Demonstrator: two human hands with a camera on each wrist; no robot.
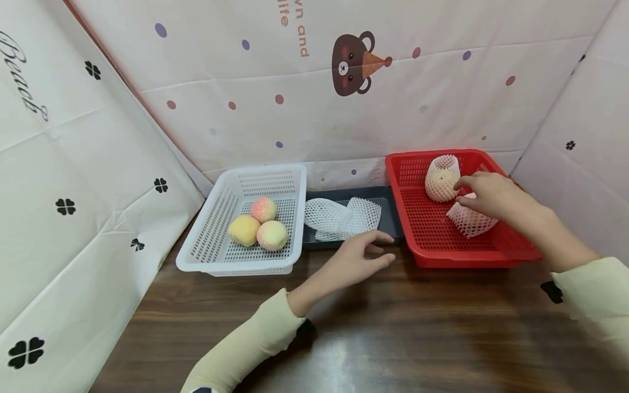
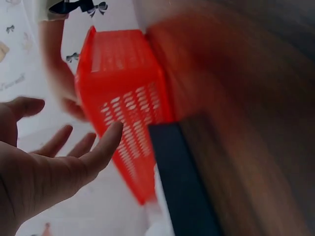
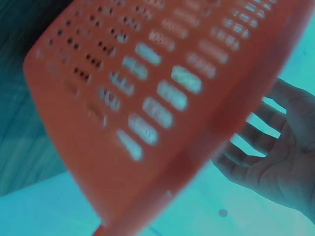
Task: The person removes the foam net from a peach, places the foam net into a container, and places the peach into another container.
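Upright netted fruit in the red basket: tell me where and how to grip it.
I'd grip the upright netted fruit round its wide, rounded lower body, coming from above and the right, where the right hand hovers. The netting narrows to a seemingly hollow collar on top, which would likely give.

Yellowish fruit (image 1: 440,187), pinkish fruit (image 1: 473,219), both white-netted, inside red basket (image 1: 459,260).
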